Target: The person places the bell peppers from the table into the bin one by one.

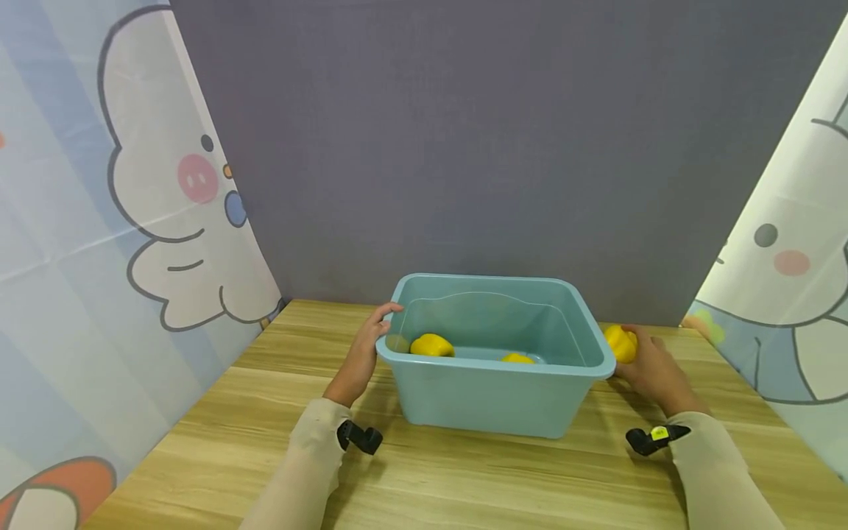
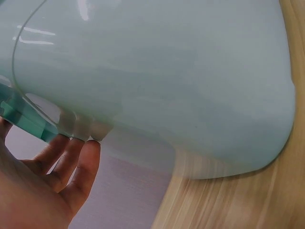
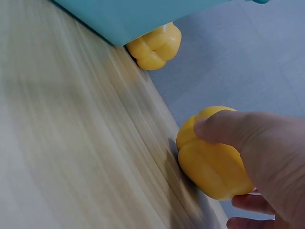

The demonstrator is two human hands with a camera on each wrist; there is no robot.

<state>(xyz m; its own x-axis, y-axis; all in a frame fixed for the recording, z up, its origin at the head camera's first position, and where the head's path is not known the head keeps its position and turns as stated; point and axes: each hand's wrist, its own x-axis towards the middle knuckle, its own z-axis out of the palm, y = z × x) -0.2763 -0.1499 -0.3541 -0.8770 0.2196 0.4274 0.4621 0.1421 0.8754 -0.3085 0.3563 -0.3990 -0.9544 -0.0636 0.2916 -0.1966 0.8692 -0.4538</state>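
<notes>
A light blue plastic bin [image 1: 486, 397] stands on the wooden table, its top uncovered. Two yellow bell peppers show inside it, one toward the left [image 1: 432, 344] and one partly hidden by the front rim [image 1: 518, 358]. My left hand [image 1: 361, 357] grips the bin's left rim; in the left wrist view several fingertips [image 2: 88, 164] press on the outer wall under the rim. Just off the bin's right side, my right hand [image 1: 652, 372] holds another yellow bell pepper [image 3: 214, 157] between thumb and fingers. Whether that pepper touches the table cannot be told.
One more yellow bell pepper [image 3: 155, 46] lies beside the bin's lower corner in the right wrist view. A grey panel [image 1: 464, 140] rises behind the table [image 1: 252, 434]. Cartoon-printed curtains hang at the left [image 1: 59, 221] and right [image 1: 808, 294].
</notes>
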